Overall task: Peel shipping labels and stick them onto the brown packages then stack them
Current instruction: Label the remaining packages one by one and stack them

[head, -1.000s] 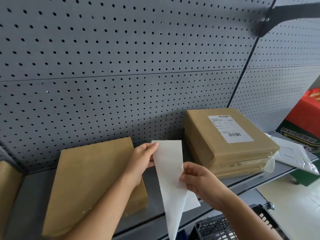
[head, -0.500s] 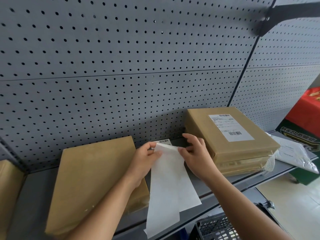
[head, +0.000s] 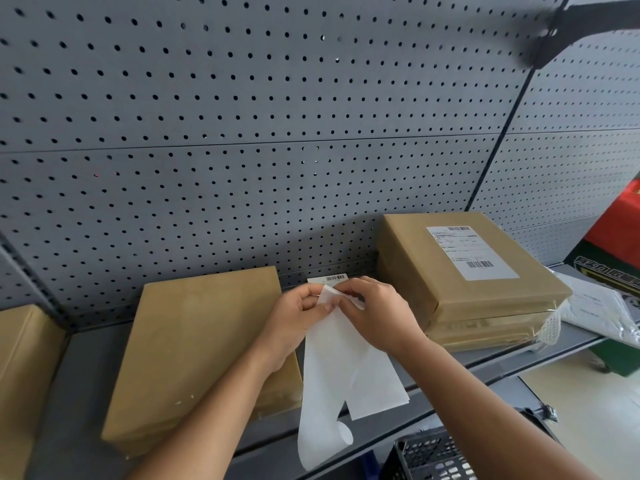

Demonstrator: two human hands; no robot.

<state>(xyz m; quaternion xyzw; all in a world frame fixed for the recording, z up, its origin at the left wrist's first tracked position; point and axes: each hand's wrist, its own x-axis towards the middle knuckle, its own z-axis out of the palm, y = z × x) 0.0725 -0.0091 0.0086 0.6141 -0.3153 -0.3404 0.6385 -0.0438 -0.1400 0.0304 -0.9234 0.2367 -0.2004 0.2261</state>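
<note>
Our left hand (head: 294, 318) and right hand (head: 379, 315) both pinch the top end of the label strip (head: 332, 372), fingertips almost meeting, just right of the unlabelled package (head: 201, 348). We judge this to be the start of the peel. It should go best if the left pinch stays firm while the right draws the turned-over corner away slowly, keeping the sticky face off our fingers and off itself. The strip is thin, white and limp. A printed label (head: 327, 278) with a barcode shows above our fingers, and the long tail hangs past the shelf (head: 86, 393) edge, curling at its end. Farther right of the unlabelled package sits the labelled stack (head: 460, 271).
</note>
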